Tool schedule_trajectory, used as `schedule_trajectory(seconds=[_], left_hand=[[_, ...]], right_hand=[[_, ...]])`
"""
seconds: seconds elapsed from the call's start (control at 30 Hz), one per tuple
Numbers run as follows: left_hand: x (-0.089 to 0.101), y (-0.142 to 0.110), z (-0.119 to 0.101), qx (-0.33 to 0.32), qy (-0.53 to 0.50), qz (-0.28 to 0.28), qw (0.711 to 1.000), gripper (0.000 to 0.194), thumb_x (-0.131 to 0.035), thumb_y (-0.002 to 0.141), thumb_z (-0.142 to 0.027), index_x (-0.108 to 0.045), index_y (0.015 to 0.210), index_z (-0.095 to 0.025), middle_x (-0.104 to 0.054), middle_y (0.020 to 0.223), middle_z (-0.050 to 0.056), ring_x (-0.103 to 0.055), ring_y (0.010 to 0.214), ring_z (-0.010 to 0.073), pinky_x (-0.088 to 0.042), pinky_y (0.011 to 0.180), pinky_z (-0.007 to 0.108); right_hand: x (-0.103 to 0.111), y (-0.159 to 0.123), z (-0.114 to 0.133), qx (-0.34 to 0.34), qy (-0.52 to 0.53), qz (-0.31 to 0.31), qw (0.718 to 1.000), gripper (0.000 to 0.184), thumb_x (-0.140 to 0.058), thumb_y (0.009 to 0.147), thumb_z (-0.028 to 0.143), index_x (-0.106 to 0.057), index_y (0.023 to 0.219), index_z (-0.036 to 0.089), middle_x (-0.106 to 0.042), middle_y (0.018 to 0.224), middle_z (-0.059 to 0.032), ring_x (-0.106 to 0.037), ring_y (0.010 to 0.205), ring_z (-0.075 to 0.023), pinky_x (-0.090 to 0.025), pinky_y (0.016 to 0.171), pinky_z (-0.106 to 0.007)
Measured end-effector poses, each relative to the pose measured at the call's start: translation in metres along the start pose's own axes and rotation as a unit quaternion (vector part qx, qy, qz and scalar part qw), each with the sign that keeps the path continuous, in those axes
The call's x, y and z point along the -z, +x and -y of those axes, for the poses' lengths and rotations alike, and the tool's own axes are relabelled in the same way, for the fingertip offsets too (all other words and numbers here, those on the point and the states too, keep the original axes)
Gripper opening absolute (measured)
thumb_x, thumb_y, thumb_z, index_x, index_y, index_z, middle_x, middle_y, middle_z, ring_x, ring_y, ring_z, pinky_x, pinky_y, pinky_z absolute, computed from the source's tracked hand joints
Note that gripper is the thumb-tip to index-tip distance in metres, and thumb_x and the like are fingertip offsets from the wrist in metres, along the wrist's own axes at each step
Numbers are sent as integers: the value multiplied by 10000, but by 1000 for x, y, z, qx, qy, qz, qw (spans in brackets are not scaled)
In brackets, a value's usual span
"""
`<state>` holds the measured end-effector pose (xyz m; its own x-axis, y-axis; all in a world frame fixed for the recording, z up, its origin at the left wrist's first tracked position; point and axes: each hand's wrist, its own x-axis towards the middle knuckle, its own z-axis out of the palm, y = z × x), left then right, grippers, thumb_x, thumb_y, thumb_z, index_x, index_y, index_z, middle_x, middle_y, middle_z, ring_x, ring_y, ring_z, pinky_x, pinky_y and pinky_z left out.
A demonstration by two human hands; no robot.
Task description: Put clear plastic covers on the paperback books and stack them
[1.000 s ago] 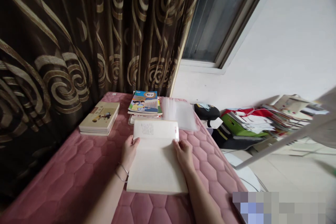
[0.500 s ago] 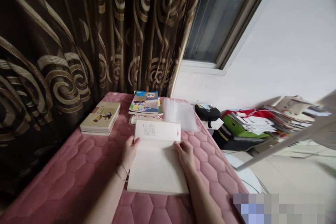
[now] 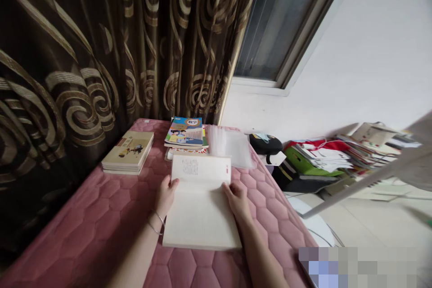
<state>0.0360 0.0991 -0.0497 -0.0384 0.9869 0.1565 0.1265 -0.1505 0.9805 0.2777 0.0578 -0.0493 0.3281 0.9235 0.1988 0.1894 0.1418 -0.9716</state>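
An open book [image 3: 202, 216] with pale pages lies in front of me on a pink quilted mattress [image 3: 189, 274]. Its far leaf or cover flap is tilted up and carries small print and a reddish mark. My left hand [image 3: 166, 195], with a bangle at the wrist, grips the book's left edge, thumb on top. On the opposite edge my right hand [image 3: 238, 198] holds the book the same way. The fingers beneath the flap are hidden on both sides.
Beige books [image 3: 130, 150] are stacked at the left. Behind the open book lie a blue textbook [image 3: 185, 132] on other books and clear plastic sleeves [image 3: 236, 146]. A black case [image 3: 266, 144], papers [image 3: 329, 159] and a slanted pale pole [image 3: 351, 186] stand right of the mattress.
The view has shifted very slightly. Both hands keep the same hold on the open book, which has not visibly moved on the mattress.
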Motion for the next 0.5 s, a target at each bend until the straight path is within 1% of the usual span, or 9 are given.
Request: schedule_trajectory(seconds=[0.1,0.17,0.3,0.37,0.5], left_hand=[[1,-1,-1,-5,38,-10,999,265,-530,751,-439,-543,740,-175,-636,704,16,-587,698,182,-455,671,280],[2,-2,-1,-11,37,-6,999,253,-541,740,-424,-555,769,-173,-649,727,24,-598,710,188,-460,672,283],[4,-3,0,-5,43,8,999,268,-551,725,-405,-593,824,-160,-688,802,59,-626,782,220,-473,723,315],[4,-3,0,2,62,5,998,282,-536,733,-415,-603,818,-154,-689,793,61,-627,780,222,-473,725,318],[4,-4,0,1,92,5,996,312,-499,762,-437,-607,809,-148,-670,732,43,-620,753,209,-472,708,302]], right_hand=[[-3,0,-2,13,-24,-17,999,420,-569,739,580,-567,663,167,-568,609,-22,-475,590,-158,-375,513,-253],[-4,-1,-2,18,-36,-24,999,417,-558,747,578,-546,642,175,-551,595,-15,-460,580,-153,-364,504,-251],[1,-1,1,37,-41,-6,998,370,-572,750,531,-560,644,177,-543,596,-7,-463,575,-149,-356,507,-246],[3,-1,1,39,-45,3,998,355,-580,746,520,-574,658,176,-546,598,-5,-476,580,-153,-363,515,-246],[2,0,-1,31,-49,-4,998,392,-567,740,561,-568,664,177,-555,601,-11,-484,586,-162,-370,517,-251]])
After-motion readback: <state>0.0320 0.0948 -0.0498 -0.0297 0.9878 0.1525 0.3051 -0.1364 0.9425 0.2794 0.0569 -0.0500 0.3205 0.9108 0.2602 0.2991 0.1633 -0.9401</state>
